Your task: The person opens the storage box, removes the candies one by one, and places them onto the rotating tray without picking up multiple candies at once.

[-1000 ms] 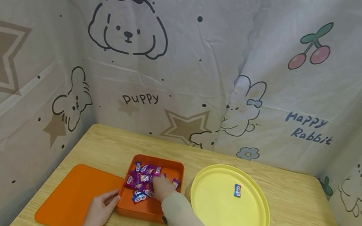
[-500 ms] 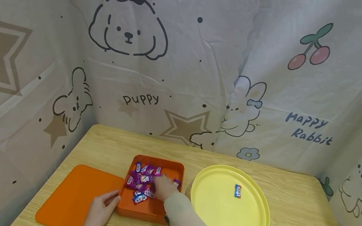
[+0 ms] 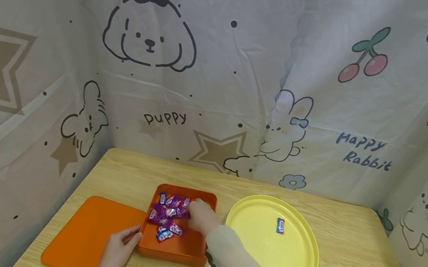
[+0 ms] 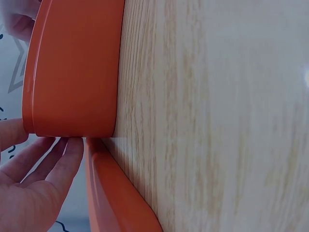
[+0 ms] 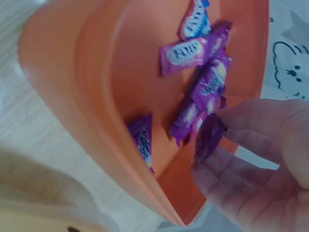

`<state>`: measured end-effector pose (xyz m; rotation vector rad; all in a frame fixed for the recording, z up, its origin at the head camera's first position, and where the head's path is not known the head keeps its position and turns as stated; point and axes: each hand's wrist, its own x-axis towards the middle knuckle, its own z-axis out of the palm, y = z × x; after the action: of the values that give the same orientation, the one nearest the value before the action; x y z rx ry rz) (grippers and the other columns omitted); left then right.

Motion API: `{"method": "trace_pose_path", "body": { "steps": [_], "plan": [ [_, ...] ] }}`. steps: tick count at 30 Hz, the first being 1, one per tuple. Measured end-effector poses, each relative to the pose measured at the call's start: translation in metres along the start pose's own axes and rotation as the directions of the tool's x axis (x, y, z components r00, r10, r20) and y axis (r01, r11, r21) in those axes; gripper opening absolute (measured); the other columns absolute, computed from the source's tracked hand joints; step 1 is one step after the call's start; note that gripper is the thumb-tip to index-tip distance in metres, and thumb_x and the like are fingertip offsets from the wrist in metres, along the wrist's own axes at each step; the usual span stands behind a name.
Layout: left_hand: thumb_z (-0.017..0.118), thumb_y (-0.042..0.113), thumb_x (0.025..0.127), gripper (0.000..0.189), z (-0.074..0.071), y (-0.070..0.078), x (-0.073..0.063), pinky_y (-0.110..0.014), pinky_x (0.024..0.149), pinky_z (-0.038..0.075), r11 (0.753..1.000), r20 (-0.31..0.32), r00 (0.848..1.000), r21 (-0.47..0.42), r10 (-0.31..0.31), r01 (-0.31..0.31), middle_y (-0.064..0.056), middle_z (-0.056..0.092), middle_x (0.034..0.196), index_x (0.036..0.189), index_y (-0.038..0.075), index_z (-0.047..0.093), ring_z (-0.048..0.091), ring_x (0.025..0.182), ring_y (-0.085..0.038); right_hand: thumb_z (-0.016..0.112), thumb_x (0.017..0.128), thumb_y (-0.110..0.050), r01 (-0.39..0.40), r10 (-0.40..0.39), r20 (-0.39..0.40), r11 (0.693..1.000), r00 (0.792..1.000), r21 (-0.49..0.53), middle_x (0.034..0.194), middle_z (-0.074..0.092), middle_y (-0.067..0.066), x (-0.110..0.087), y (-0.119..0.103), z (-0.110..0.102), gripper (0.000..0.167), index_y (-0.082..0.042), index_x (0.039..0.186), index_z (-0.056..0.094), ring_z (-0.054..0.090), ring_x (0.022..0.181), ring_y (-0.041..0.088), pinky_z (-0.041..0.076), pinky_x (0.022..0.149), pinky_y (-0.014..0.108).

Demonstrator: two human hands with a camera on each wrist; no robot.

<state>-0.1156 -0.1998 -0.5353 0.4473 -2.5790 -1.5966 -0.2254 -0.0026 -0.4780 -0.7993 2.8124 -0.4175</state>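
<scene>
My right hand is over the right part of an orange box. In the right wrist view its thumb and fingers pinch a dark purple wrapped candy, above the others. Several purple, pink and blue wrapped candies lie loosely heaped in the box, mostly on its left side. One more purple candy lies apart by the box wall. My left hand rests against the box's left side; in the left wrist view its straight fingertips touch the outer wall, with the thumb at the rim.
A flat orange lid lies left of the box, partly under the left forearm. To the right stands a round yellow tray bearing one small blue and red candy. A printed curtain encloses the wooden table.
My right hand has lifted slightly and shifted to the right inside the box, with the purple candy in its fingers. The left hand stays against the box.
</scene>
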Motion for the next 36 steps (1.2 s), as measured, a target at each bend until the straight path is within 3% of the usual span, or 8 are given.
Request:
{"method": "trace_pose_path", "body": {
  "steps": [6,12,17,21,28,36],
  "plan": [
    [0.057,0.014,0.09,0.035,-0.001,0.0,0.0,-0.037,0.083,0.051,1.0,0.002,1.0,0.004,0.001,-0.001,-0.025,0.06,0.113,0.117,-0.009,0.057,0.061,0.1,-0.032,0.069,0.076,-0.004,0.071,-0.066,-0.125,0.997,0.99,0.04,0.086,0.058,0.007,-0.005,0.014,-0.013,0.018,-0.001,0.094,0.068,0.056,0.077,0.017,0.052,0.074,0.028],
    [0.057,0.013,0.09,0.035,-0.001,0.0,-0.001,-0.037,0.083,0.051,1.0,-0.008,1.0,0.002,0.004,-0.004,-0.025,0.06,0.113,0.116,-0.01,0.057,0.061,0.1,-0.032,0.066,0.08,-0.002,0.046,-0.013,-0.207,0.987,0.978,0.157,0.093,0.053,0.011,-0.012,0.04,-0.021,0.026,0.002,0.105,0.063,0.059,0.083,0.021,0.054,0.078,0.033],
    [0.057,0.012,0.09,0.035,-0.001,0.0,-0.001,-0.036,0.083,0.051,1.0,-0.004,1.0,0.0,0.008,-0.008,-0.025,0.059,0.114,0.117,-0.01,0.057,0.06,0.101,-0.032,0.065,0.078,0.003,0.053,0.008,-0.367,0.986,0.93,0.157,0.094,0.055,0.015,-0.019,0.073,-0.021,0.025,0.003,0.103,0.063,0.06,0.085,0.027,0.053,0.077,0.037],
    [0.058,0.011,0.089,0.033,0.0,0.0,0.0,-0.034,0.081,0.052,0.999,-0.013,0.999,-0.004,0.036,-0.036,-0.025,0.061,0.111,0.115,-0.01,0.058,0.062,0.099,-0.031,0.065,0.076,0.003,0.008,0.059,-0.447,0.989,0.893,0.147,0.096,0.056,0.015,-0.028,0.101,-0.019,0.025,0.003,0.101,0.064,0.058,0.086,0.027,0.053,0.077,0.037],
    [0.059,0.009,0.089,0.032,0.0,0.0,0.0,-0.033,0.08,0.053,0.998,-0.022,0.998,-0.02,0.058,-0.058,-0.025,0.061,0.109,0.114,-0.011,0.058,0.062,0.098,-0.031,0.064,0.078,0.005,-0.117,0.213,-0.441,0.965,0.872,0.234,0.101,0.054,0.016,-0.043,0.145,-0.013,0.027,0.003,0.105,0.063,0.056,0.093,0.03,0.052,0.081,0.038],
    [0.058,0.009,0.089,0.033,0.0,0.0,0.0,-0.035,0.081,0.052,0.999,-0.01,0.999,-0.018,0.049,-0.049,-0.026,0.06,0.111,0.115,-0.012,0.057,0.061,0.099,-0.032,0.062,0.077,0.01,-0.215,0.305,-0.413,0.944,0.858,0.249,0.104,0.054,0.023,-0.062,0.18,-0.002,0.028,0.007,0.105,0.062,0.053,0.099,0.038,0.048,0.086,0.046]
  ]
}}
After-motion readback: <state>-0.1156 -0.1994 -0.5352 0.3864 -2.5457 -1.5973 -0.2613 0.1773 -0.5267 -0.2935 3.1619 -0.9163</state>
